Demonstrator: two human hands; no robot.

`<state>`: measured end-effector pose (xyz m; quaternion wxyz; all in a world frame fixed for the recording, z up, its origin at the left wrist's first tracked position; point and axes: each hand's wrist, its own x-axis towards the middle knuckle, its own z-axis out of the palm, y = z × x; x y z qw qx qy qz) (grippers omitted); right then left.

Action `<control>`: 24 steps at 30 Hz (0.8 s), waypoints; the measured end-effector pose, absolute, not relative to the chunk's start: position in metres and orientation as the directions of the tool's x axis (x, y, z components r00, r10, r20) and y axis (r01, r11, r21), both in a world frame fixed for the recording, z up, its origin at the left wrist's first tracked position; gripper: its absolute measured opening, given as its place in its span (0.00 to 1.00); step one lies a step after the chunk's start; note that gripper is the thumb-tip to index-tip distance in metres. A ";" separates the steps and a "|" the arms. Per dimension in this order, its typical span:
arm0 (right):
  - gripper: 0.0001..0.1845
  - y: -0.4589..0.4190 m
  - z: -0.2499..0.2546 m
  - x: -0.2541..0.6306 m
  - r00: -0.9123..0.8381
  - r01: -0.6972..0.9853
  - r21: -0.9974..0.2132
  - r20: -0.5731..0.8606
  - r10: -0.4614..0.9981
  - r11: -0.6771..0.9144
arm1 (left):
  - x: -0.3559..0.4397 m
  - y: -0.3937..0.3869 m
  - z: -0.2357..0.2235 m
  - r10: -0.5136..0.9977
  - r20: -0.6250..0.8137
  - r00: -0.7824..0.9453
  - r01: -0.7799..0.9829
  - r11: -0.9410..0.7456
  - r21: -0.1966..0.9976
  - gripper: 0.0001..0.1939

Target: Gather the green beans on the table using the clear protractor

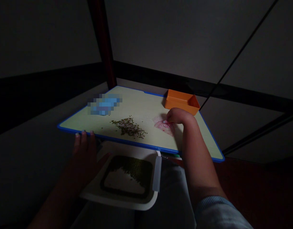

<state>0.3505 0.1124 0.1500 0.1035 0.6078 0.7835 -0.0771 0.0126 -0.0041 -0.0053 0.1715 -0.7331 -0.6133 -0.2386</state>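
Across the blue-rimmed counter point(146, 103), I list: mung beans point(128, 127), loose scatter, near edge; orange tray point(181, 99), far right corner; right hand point(177, 116), fingers bent over a pink drawing point(165, 127), grip I cannot tell; left hand point(85, 154), fingers apart, beside a white container point(129, 149).

board point(146, 103) open behind grains point(127, 127); orange box point(177, 105) blocks far right.

Blue item point(105, 104) is blurred by coarse squares | pink drawing point(167, 128) is partly covered by right hand point(177, 115); anything pinched there cannot be told | tub's point(137, 206) left side is partly hidden by left hand point(85, 152) | scattered bits point(128, 127) are too small to be identified | right sleeve point(220, 211) is cut off by bottom edge
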 end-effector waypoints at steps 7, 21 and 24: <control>0.13 0.114 0.145 0.349 -0.439 0.895 -0.187 -0.207 0.874 0.405 | 0.012 -0.004 -0.007 0.810 0.569 0.140 0.982 -0.189 0.028 0.47; 0.13 0.109 0.127 0.310 -0.589 0.802 -0.230 -0.144 0.795 0.552 | 0.012 -0.005 -0.003 0.815 0.559 0.154 0.980 -0.198 0.019 0.46; 0.11 0.110 0.126 0.314 -0.619 0.777 -0.293 -0.197 0.760 0.557 | 0.012 -0.006 -0.004 0.812 0.563 0.153 0.979 -0.203 0.026 0.46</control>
